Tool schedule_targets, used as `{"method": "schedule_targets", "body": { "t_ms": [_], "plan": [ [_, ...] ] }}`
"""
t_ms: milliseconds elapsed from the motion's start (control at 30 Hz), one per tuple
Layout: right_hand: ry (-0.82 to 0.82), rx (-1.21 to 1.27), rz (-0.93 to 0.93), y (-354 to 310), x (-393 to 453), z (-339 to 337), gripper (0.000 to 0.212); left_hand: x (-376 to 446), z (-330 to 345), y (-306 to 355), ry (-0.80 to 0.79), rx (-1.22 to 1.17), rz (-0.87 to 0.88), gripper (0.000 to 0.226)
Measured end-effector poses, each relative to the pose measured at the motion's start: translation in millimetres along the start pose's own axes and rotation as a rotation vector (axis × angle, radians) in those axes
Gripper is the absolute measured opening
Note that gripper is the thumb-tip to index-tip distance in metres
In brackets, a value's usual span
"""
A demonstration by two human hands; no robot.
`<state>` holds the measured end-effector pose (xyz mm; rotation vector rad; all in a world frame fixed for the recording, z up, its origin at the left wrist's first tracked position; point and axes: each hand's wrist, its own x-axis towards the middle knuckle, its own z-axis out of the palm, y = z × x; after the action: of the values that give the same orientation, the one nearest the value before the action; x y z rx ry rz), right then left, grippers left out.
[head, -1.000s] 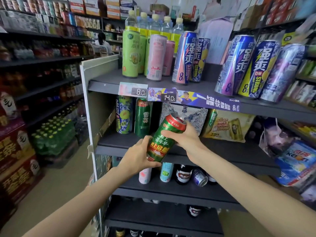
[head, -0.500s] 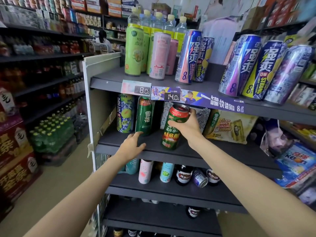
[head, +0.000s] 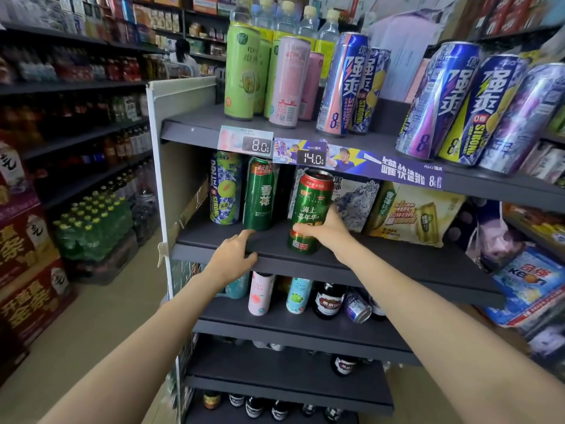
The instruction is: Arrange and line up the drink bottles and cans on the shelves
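— Where is the can you're handling?

— Your right hand [head: 328, 232] is wrapped around the lower half of a green can with a red top [head: 312, 209], fingers curled across its front. It stands upright on the second shelf [head: 382, 264], near the front edge, just right of a dark green can [head: 259, 194]. Its label is Chinese lettering; a small code square sits low on the front.

— And your other hand?

— Your left hand [head: 235, 255] lies on the front lip of that same shelf, fingers loosely spread and gripping nothing, the forefinger stretched toward the base of the dark green can.

— What can you read around there?

— Two price tags [head: 246, 142] on the top shelf edge show "8.0" and "14.0". The purple strip [head: 382, 171] beside them says "RIO" and ends in an "8". Left of the dark green can stands one blue-and-green can [head: 223, 191] marked "STRONG".

— Count the top shelf [head: 198, 127] for me.

— In front, you have one light green can [head: 241, 71] lettered "RIO", one pink can [head: 289, 84] and one blue can [head: 344, 84] with "8" and "STRONG"; more cans stand behind each, partly hidden. Five clear bottles with pale caps [head: 286, 16] stand at the back. To the right are three more blue cans [head: 477, 108], two showing "8".

— Below your hands?

— Small pastel cans [head: 261, 293], a dark bottle [head: 328, 301] and one tipped can [head: 356, 309]; their print is too small to read.
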<state>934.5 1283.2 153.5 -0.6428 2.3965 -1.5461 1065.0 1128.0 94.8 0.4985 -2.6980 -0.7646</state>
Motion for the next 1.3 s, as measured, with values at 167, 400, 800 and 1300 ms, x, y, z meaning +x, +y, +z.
{"method": "schedule_targets", "body": {
  "t_ms": [167,400,800,1300],
  "plan": [
    [0.107,-0.012,-0.018,6.2,-14.0,10.0,0.068,-13.0,-2.9,3.2,0.180,-0.043,0.090,0.043],
    [0.010,-0.065,-0.144,19.7,-89.0,-42.5,0.066,-35.7,-30.0,49.9,0.478,-0.004,0.481,0.032],
    [0.529,-0.928,-0.361,-20.0,-132.8,-131.3,0.079,-35.4,-43.3,177.1,-0.028,-0.945,0.454,0.026],
    [0.188,-0.560,-0.309,22.0,-109.1,-73.4,0.074,-32.4,-26.2,89.5,-0.032,-0.675,0.137,0.052]
  ]
}}
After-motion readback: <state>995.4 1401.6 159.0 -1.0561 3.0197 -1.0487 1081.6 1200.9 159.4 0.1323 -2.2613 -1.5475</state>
